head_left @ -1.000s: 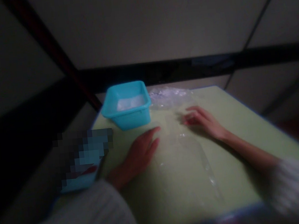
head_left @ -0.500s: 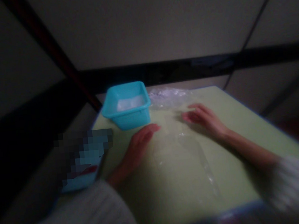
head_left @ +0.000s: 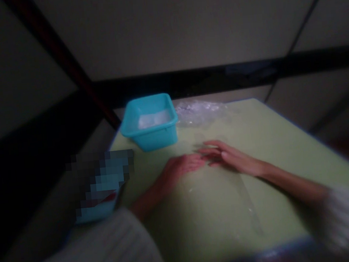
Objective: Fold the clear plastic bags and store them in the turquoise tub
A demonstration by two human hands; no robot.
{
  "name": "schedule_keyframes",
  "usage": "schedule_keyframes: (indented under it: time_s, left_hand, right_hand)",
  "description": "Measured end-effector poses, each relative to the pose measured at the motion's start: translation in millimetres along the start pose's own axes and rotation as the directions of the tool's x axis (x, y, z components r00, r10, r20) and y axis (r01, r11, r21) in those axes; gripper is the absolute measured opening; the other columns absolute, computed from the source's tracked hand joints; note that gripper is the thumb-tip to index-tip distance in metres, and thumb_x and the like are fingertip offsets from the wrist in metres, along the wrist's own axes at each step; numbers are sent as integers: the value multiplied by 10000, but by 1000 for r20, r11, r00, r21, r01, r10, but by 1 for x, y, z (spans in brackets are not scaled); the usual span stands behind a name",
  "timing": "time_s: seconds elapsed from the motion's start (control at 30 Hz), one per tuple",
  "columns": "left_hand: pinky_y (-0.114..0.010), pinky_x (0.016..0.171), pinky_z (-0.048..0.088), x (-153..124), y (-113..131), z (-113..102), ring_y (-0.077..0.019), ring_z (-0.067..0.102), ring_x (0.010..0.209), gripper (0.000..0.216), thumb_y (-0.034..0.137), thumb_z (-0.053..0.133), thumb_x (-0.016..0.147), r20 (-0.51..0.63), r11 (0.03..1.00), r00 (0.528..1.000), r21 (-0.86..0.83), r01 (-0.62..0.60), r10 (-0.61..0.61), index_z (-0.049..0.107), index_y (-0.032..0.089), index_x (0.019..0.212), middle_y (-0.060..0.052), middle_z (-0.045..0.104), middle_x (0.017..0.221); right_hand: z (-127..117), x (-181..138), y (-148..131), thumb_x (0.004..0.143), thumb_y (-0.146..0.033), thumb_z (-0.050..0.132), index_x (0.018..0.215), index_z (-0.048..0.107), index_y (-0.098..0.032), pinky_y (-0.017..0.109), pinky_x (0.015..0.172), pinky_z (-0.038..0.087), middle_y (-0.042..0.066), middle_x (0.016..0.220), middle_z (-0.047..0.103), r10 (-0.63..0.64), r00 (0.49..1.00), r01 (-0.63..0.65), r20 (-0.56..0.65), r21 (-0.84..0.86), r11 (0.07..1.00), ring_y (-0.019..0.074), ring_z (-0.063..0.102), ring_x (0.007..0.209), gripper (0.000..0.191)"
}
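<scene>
A clear plastic bag point(head_left: 218, 201) lies flat on the light green table point(head_left: 274, 138) in front of me. My left hand point(head_left: 181, 167) rests palm down on the bag's far end, fingers stretched out. My right hand point(head_left: 226, 155) lies flat beside it, fingers extended, its fingertips meeting those of the left hand over the bag. Both arms wear pale knitted sleeves. Neither hand grips anything.
A turquoise plastic tub point(head_left: 150, 123) with something white inside stands at the table's far left corner. A heap of crumpled clear plastic point(head_left: 202, 112) lies to its right. A blurred-out blue object point(head_left: 101, 187) sits at the left edge. The room is dim.
Both hands have slid toward each other across the bag: the left moved right and forward, the right moved left and nearer, and their fingertips now meet.
</scene>
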State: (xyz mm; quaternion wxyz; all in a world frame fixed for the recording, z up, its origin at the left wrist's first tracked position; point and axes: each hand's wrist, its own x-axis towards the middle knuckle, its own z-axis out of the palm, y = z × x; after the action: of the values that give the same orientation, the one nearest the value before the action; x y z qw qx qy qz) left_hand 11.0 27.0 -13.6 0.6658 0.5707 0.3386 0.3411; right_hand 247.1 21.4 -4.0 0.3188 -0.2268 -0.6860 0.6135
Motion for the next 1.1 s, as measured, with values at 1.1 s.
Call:
schedule_keyframes:
  time_s: [1.1]
  left_hand:
    - [-447,1012,341,2,2,-8,-291,607,1078,437,423,441,926,202,939,979,-341,38,34,659,75,1076,-155,695,1069]
  right_hand:
    - [10,-6,-29,905,-351,552,1105,573,-180,333,818,481,95,1056,624,-266,964,245,10,-419,874,178,592,974,264]
